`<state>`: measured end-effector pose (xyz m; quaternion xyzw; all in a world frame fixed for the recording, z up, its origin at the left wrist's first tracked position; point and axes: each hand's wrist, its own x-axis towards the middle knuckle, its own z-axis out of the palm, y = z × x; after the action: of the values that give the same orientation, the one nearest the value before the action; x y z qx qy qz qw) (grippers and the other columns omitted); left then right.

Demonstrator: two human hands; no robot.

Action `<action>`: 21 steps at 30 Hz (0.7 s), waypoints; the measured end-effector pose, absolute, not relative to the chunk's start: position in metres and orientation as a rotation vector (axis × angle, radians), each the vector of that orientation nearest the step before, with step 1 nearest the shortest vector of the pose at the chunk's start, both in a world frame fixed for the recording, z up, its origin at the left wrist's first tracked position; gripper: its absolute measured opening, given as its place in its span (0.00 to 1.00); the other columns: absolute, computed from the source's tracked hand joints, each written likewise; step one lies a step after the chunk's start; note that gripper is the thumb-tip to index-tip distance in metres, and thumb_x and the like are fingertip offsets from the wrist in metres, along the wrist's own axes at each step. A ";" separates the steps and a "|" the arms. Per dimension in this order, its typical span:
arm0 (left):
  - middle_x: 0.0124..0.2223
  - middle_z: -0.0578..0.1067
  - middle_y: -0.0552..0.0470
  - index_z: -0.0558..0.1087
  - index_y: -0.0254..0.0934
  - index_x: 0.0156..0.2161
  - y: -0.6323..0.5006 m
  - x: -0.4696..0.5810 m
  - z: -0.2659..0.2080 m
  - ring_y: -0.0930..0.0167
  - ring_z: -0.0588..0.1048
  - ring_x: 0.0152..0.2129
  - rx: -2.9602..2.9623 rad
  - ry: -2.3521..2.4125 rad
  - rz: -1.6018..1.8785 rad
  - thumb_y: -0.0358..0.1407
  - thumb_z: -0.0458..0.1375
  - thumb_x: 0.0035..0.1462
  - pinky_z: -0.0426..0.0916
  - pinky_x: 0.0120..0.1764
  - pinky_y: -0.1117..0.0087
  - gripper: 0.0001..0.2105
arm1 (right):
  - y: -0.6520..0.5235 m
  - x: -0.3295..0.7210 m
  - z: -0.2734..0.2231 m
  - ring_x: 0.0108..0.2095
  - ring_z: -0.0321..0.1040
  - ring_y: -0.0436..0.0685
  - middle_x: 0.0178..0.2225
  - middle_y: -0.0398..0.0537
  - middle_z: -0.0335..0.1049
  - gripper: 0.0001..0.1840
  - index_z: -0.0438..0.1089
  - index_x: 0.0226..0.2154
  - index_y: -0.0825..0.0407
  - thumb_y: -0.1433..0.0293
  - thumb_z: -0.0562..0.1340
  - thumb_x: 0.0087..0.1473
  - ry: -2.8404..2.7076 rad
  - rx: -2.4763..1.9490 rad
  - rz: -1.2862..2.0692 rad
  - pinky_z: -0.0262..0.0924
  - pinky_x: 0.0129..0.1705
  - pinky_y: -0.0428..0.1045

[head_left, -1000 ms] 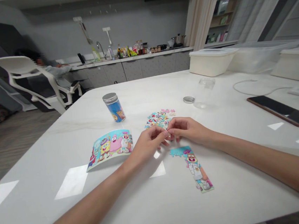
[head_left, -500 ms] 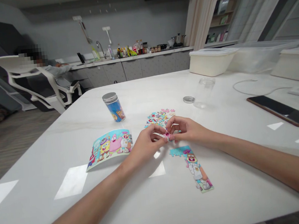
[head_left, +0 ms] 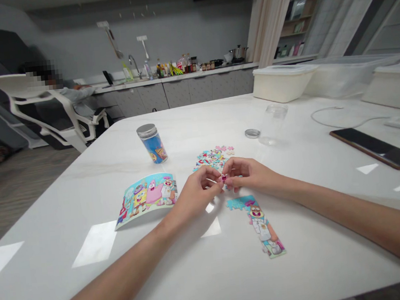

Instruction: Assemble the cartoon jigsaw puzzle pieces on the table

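Small pink puzzle pieces [head_left: 224,178] are pinched between my two hands, a little above the table; their outline is partly covered by fingers. My left hand [head_left: 200,187] grips them from the left with thumb and forefinger. From the right, my right hand [head_left: 246,174] does the same. Just beyond my fingers lies a heap of loose puzzle pieces [head_left: 210,158]. Closer to me is a joined puzzle section [head_left: 262,224], a strip with a cartoon figure and a blue top edge. A curled picture sheet [head_left: 148,197] with cartoon characters rests left of my left hand.
A lidded jar [head_left: 153,145] with a blue wrapper stands beyond the sheet. On the right are a clear jar [head_left: 273,124], its metal lid [head_left: 252,133], a phone [head_left: 376,147], a cable [head_left: 342,120] and storage boxes [head_left: 282,85]. A person [head_left: 78,98] sits at the back left.
Both hands stay in nearly the same place. My fingers have shifted slightly around the pink pieces, which are turned a little.
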<state>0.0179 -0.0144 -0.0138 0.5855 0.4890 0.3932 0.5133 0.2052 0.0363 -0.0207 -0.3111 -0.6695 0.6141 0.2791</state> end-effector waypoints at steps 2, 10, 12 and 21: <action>0.33 0.75 0.52 0.69 0.38 0.39 -0.015 0.018 -0.013 0.71 0.74 0.29 1.416 1.148 0.956 0.38 0.61 0.54 0.65 0.27 0.73 0.09 | 0.036 0.205 -0.021 0.29 0.69 0.51 0.28 0.44 0.71 0.14 0.67 0.33 0.50 0.62 0.69 0.49 -1.793 -0.833 1.644 0.68 0.32 0.49; 0.33 0.73 0.53 0.69 0.37 0.39 -0.015 0.019 -0.012 0.72 0.73 0.28 1.426 1.152 0.968 0.39 0.62 0.54 0.65 0.27 0.73 0.10 | 0.039 0.205 -0.024 0.26 0.70 0.50 0.26 0.42 0.73 0.16 0.65 0.35 0.50 0.60 0.69 0.50 -1.709 -0.830 1.705 0.65 0.29 0.47; 0.32 0.72 0.54 0.68 0.37 0.37 -0.015 0.019 -0.013 0.73 0.72 0.27 1.422 1.165 0.958 0.40 0.63 0.52 0.64 0.28 0.73 0.11 | 0.039 0.205 -0.025 0.26 0.70 0.50 0.27 0.42 0.73 0.16 0.64 0.36 0.50 0.61 0.69 0.50 -1.698 -0.838 1.719 0.65 0.29 0.47; 0.27 0.71 0.58 0.65 0.37 0.32 -0.015 0.019 -0.013 0.75 0.71 0.24 1.445 1.195 0.944 0.39 0.65 0.50 0.63 0.29 0.73 0.12 | 0.038 0.206 -0.021 0.27 0.69 0.50 0.27 0.44 0.72 0.14 0.70 0.35 0.52 0.61 0.69 0.50 -1.762 -0.855 1.722 0.66 0.30 0.48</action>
<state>0.0191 -0.0152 -0.0134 0.5970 0.4937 0.3898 0.4980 0.2057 0.0378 -0.0207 -0.3162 -0.6517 0.6369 0.2639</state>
